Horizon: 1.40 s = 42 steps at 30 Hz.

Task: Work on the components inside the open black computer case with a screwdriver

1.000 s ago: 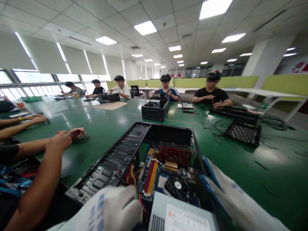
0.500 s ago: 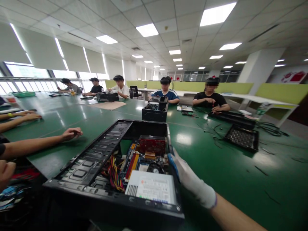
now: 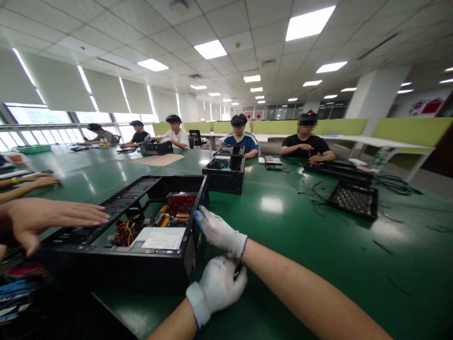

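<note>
An opened black computer case (image 3: 116,264) lies on the green table in front of me. Inside it I see a power supply (image 3: 159,237), a red card (image 3: 181,202) and bundled wires (image 3: 127,232). My right hand (image 3: 221,231), in a white glove with blue fingertips, rests against the case's right side, its fingers stretched out. Just below, my gloved left hand (image 3: 221,285) is closed, and a small dark piece of something shows at its thumb; its kind is mostly hidden. A co-worker's bare hand (image 3: 58,219) is spread over the case's left part.
Another opened computer case (image 3: 224,177) stands beyond mine, before a person in blue. To the right lie a dark tray-like panel (image 3: 354,198), loose cables (image 3: 398,184) and thin scraps on the green table (image 3: 300,255). Further people work along the far side.
The case has slid left and turned slightly, with my right hand against its side. My left hand has come into view below the right. The co-worker's hand has moved over the case.
</note>
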Tool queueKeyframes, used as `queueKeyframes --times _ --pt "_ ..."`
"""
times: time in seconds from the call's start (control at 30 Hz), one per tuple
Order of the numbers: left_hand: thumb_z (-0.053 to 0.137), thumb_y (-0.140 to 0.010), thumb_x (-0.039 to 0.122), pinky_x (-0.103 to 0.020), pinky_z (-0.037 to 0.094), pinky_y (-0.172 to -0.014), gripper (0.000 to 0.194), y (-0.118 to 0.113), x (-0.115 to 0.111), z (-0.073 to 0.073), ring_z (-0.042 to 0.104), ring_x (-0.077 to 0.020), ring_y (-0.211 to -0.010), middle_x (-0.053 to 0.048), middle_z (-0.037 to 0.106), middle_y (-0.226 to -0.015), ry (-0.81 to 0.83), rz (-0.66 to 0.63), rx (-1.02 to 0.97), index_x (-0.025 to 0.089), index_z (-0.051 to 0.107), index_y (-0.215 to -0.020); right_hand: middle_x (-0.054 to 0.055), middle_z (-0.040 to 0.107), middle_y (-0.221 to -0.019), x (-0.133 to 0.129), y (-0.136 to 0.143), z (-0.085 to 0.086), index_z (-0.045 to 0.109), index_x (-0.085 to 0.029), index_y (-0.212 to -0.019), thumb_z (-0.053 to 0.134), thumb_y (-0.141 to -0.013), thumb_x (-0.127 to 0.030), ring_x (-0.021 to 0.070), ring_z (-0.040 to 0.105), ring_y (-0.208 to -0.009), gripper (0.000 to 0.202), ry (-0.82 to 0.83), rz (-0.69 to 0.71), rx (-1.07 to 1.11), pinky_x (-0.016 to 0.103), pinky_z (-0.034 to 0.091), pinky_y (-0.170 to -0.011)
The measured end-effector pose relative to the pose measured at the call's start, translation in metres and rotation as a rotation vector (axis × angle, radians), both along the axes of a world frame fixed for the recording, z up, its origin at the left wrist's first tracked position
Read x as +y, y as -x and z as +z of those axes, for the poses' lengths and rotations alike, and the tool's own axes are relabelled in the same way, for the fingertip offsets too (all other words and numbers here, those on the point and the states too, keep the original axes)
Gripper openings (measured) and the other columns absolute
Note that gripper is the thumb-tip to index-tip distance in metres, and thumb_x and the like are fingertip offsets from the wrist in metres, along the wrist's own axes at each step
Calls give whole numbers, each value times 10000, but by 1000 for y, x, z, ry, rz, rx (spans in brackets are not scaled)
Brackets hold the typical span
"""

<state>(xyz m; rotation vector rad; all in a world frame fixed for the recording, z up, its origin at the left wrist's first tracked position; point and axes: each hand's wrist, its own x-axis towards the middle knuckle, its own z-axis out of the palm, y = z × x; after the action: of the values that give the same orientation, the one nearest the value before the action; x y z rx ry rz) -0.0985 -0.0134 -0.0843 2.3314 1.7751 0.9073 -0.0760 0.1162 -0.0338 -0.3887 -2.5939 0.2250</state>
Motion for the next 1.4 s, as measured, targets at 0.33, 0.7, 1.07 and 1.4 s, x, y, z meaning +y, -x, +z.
queueKeyframes --times 0.33,0.7,1.07,1.4 --pt "508 -990 308 -344 517 -768 201 37 34 -24 707 -238 -835 -61 702 -907 48 371 82 199 676 -1003 288 472 -1579 83 -68 41 407 -9 -1571 355 -1032 -649 339 474 -1471 838 239 -527 -121 438 394 -1196" --pt "507 -1010 325 -333 498 -772 216 42 36 -22 710 -227 -855 -64 707 -942 105 366 113 191 664 -1072 272 441 -1598 152 -59 54 432 -15 -1549 535 -1001 -521 353 419 -1485 753 68 -692 -222 410 320 -1224" --pt "502 -1003 305 -350 495 -740 194 40 36 -25 702 -240 -813 -67 689 -915 75 339 93 188 651 -1041 117 605 -1406 217 -32 61 603 -193 -1374 666 -991 -416 276 634 -1203 448 -155 -754 -242 517 553 -998" --pt "480 -1014 319 -350 480 -745 174 42 41 -26 680 -222 -813 -60 673 -919 127 337 64 210 616 -1007 112 624 -1372 255 -24 54 608 -189 -1362 665 -993 -411 262 652 -1163 434 -190 -771 -322 495 571 -967"
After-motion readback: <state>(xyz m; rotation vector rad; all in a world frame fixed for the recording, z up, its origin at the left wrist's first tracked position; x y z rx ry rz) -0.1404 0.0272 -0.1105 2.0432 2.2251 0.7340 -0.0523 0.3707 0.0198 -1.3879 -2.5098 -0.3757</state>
